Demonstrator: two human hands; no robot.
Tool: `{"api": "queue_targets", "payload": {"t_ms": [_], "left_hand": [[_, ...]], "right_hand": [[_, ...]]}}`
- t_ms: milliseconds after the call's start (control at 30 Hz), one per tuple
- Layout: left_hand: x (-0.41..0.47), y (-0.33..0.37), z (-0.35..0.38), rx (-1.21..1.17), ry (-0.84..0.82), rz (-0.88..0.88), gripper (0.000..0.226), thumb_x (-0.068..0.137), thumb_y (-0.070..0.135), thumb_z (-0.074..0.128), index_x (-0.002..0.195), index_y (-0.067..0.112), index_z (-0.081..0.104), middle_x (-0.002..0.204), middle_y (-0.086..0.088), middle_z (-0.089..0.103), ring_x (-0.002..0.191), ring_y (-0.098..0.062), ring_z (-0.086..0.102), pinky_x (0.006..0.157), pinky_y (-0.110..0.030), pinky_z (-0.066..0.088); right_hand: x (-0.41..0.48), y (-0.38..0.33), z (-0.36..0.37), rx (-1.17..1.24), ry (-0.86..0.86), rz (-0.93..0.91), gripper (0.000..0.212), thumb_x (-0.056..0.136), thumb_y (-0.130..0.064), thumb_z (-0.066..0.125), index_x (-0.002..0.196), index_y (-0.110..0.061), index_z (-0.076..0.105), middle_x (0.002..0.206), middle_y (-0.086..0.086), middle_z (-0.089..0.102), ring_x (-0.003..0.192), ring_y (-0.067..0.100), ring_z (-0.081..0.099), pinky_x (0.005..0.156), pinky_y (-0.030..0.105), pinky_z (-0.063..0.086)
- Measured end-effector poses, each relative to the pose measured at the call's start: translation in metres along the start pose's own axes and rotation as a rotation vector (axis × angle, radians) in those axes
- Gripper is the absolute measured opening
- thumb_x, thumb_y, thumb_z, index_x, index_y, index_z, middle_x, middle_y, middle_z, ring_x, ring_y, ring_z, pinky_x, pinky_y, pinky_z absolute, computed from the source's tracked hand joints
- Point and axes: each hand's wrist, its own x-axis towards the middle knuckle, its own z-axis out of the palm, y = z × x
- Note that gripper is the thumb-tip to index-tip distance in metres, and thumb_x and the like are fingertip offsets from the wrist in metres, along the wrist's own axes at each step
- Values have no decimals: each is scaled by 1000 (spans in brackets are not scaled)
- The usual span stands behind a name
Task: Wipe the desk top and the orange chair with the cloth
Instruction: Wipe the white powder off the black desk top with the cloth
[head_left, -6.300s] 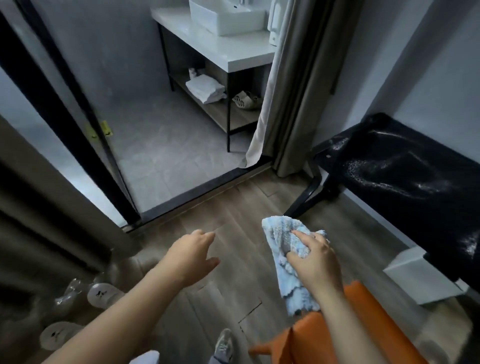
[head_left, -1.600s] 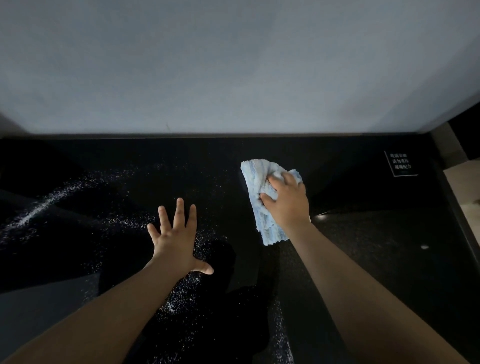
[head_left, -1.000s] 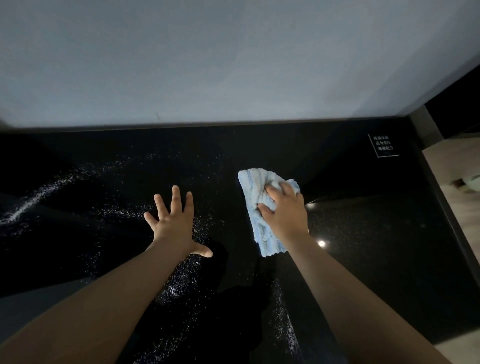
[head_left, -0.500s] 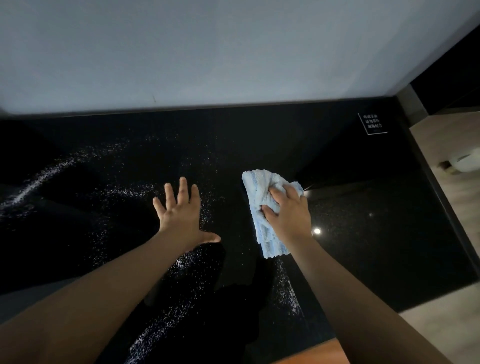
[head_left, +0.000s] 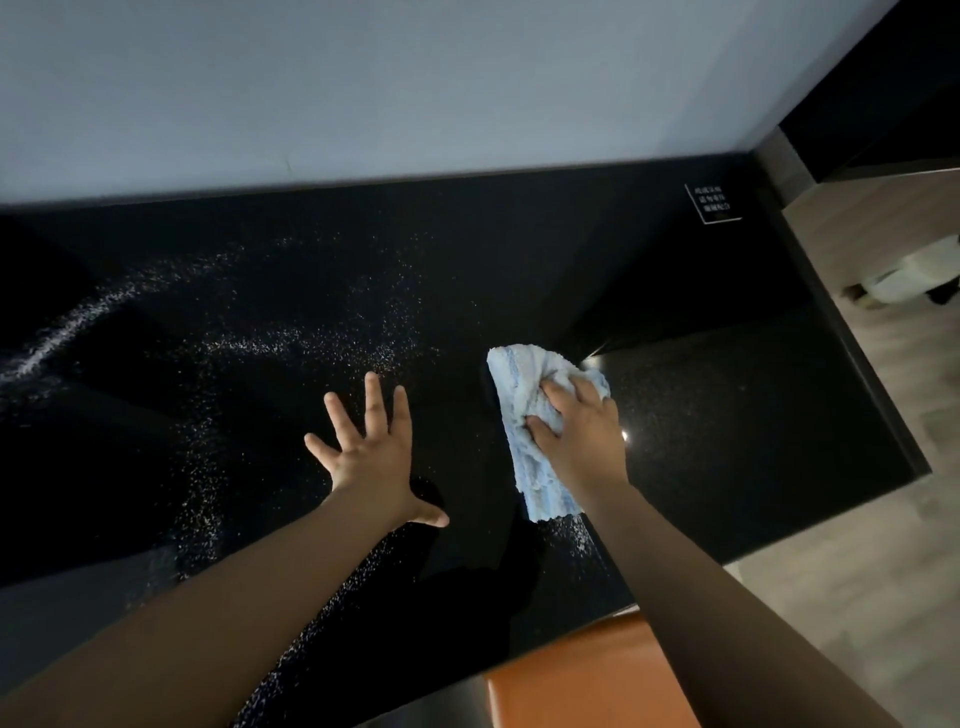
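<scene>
Right hand has its fingers curled into the bunched light blue cloth, pressing it on the glossy black desk top right of center, while the left hand lies flat with fingers spread amid white specks, orange chair poking out below the front edge.

Orange chair (seat, perhaps) mostly off-frame
</scene>
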Motion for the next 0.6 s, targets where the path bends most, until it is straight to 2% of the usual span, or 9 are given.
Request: {"api": "queue_targets", "payload": {"t_ms": [133, 600], "left_hand": [[2, -1, 2, 22, -22, -16, 156, 46, 79, 73, 143, 19, -33, 145, -14, -46, 136, -55, -24, 108, -70, 12], [2, 0, -3, 2, -38, 3, 157, 44, 74, 77, 145, 22, -31, 147, -13, -42, 136, -56, -21, 106, -73, 13]], "right_hand": [[-17, 8, 2, -11, -3, 17, 53, 90, -42, 59, 140, -29, 45, 147, -6, 35, 121, 24, 36, 87, 30, 41], [-99, 41, 13, -37, 21, 121, 53, 89, -43, 59, 139, -32, 46, 148, -4, 35, 122, 24, 38, 92, 33, 43]]}}
